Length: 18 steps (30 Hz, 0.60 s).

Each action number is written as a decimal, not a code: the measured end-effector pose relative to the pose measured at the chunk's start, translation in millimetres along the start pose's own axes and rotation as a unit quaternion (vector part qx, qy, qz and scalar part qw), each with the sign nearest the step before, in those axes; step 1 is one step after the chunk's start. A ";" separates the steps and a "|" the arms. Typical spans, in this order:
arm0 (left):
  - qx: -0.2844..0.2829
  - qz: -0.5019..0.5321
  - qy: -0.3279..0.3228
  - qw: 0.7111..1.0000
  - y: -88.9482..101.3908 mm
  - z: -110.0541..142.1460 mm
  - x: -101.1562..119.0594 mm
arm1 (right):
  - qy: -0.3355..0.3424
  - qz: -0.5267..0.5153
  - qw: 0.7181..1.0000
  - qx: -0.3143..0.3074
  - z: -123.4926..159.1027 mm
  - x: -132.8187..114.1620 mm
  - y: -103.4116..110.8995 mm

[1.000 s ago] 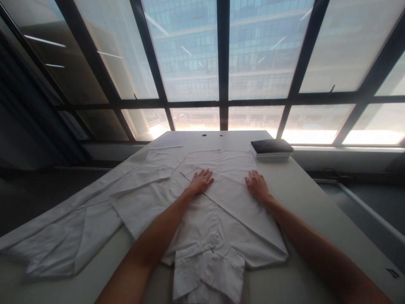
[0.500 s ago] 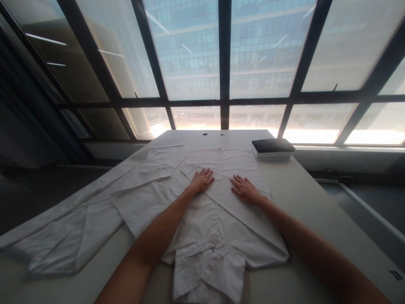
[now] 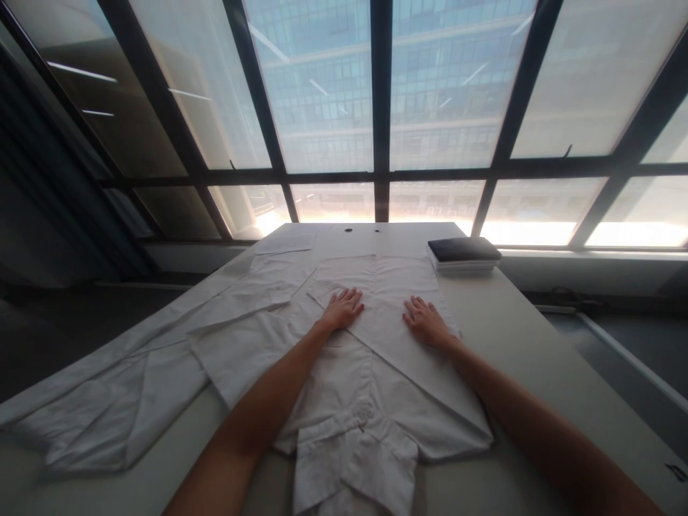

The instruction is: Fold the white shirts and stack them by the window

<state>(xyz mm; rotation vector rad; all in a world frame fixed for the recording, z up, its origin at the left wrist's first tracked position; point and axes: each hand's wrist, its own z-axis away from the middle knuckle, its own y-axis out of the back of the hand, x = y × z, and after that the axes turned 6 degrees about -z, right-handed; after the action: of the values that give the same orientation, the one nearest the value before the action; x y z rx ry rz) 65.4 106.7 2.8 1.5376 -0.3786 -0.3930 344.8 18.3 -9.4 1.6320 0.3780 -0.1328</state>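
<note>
A white shirt [image 3: 370, 373] lies spread on the table, its collar end towards me and its lower part towards the window. My left hand [image 3: 344, 309] rests flat on its middle, fingers stretched out. To the right, my right hand [image 3: 427, 321] lies open on the cloth near the shirt's right side. Neither hand grips anything. A folded flap of cloth crosses the shirt at a slant between and below the hands. Part of the shirt's left side is hidden under my left forearm.
More white cloth [image 3: 118, 390] lies wrinkled along the table's left side. A dark item [image 3: 463, 249] sits on a white stack at the back right. A paper sheet [image 3: 284, 242] lies at the far left of the white table [image 3: 532, 373]. Large windows stand behind.
My right hand has slid a little to the right across the shirt. My left hand stays in the same place on the cloth.
</note>
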 end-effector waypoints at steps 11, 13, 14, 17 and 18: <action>-0.001 0.004 -0.001 1.000 -0.3 0.5 0.2 | 0.000 0.000 1.000 0.005 0.2 -1.4 1.2; 0.002 0.005 -0.003 1.000 -0.6 0.2 -1.0 | 0.000 0.000 1.000 0.001 0.6 -2.2 1.8; 0.002 0.005 -0.003 1.000 -0.2 0.0 -1.5 | -0.001 0.001 1.000 0.000 0.8 -2.5 1.9; 0.007 0.003 -0.003 1.000 3.2 1.0 0.5 | -0.007 0.008 1.000 0.002 0.6 -2.4 1.1; 0.016 0.000 -0.013 1.000 4.9 2.1 3.7 | -0.013 0.010 1.000 0.006 0.4 -2.2 0.5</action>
<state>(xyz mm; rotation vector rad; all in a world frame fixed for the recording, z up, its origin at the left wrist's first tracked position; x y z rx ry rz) 67.7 103.1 7.6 1.5643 -0.4067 -0.4092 343.0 17.5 -8.3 1.6432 0.3405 -0.1415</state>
